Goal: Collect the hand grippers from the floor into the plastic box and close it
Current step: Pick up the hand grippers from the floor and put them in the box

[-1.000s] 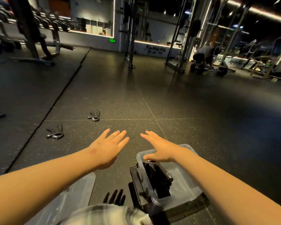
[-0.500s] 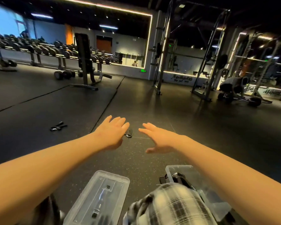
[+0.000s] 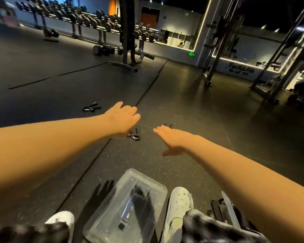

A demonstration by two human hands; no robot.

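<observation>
Stretched out over gym floor [image 3: 182, 102]: left hand [image 3: 123, 118] and right hand [image 3: 174, 140], both flat and empty, with a hand gripper [image 3: 135, 135] lying just beside the left palm

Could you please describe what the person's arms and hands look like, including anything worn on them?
The left forearm and right forearm are bare, with no sleeve in view. The left hand and right hand wear no gloves, and no watch, bracelet or ring shows. A small mark sits near the left wrist.
</observation>
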